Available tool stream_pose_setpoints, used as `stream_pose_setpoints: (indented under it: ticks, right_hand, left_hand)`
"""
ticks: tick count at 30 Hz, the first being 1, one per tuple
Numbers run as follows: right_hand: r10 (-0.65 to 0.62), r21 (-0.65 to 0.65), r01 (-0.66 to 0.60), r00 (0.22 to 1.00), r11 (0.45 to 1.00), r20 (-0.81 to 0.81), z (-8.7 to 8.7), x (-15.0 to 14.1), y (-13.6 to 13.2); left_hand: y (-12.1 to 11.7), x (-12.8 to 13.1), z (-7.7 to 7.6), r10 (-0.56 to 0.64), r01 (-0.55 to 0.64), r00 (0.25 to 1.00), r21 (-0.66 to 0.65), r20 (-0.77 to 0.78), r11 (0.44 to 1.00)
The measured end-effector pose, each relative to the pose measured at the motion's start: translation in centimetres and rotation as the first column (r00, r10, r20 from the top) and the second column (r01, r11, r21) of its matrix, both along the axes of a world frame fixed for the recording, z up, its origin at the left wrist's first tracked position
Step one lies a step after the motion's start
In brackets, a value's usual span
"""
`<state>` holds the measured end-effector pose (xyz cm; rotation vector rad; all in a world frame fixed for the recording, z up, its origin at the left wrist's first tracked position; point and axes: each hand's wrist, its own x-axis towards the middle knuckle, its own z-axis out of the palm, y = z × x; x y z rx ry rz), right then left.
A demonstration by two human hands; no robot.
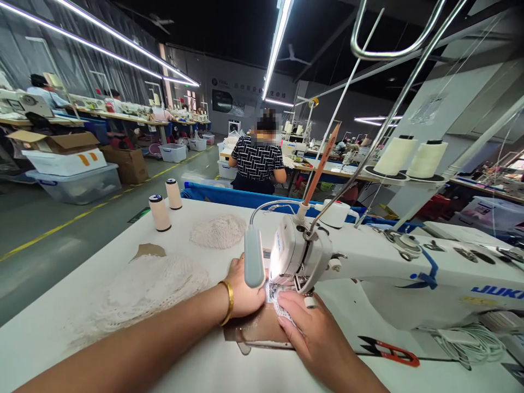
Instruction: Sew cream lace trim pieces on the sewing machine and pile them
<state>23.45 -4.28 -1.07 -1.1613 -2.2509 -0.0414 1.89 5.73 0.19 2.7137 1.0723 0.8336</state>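
A strip of white lace trim (pixel 282 310) runs under the presser foot of a white sewing machine (pixel 284 248). My right hand (pixel 313 333) grips the lace just in front of the foot, thumb and fingers close together. From the left, my left hand (pixel 243 292), with a gold bangle at the wrist, pinches the lace edge beside the needle. A grey-green lamp head (pixel 254 256) hides part of its fingers. Beneath both hands lies a brown sheet (pixel 260 327) over the machine bed.
Left of the machine lie a lace heap (pixel 151 286) and a smaller lace pile (pixel 219 230). Two thread cones (pixel 159 213) stand behind them. Red-handled thread snips (pixel 391 350) and a coiled cable (pixel 470 338) lie at right. A person (pixel 257 161) sits ahead.
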Motion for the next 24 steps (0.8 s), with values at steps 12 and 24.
stream_pose_setpoints:
  ticks: [12,24]
  right_hand:
    - [0.055,-0.074,-0.055,0.998,0.996,-0.008,-0.1,-0.9,-0.1]
    - [0.020,-0.099,-0.015,0.999,0.995,0.045,0.0,-0.5,-0.3]
  left_hand:
    - [-5.8,-2.2,2.4,-0.234,0.233,0.971,-0.033,-0.055,0.972]
    - [-5.5,-1.3,-0.4,-0.303,0.301,0.953,0.165,-0.013,0.939]
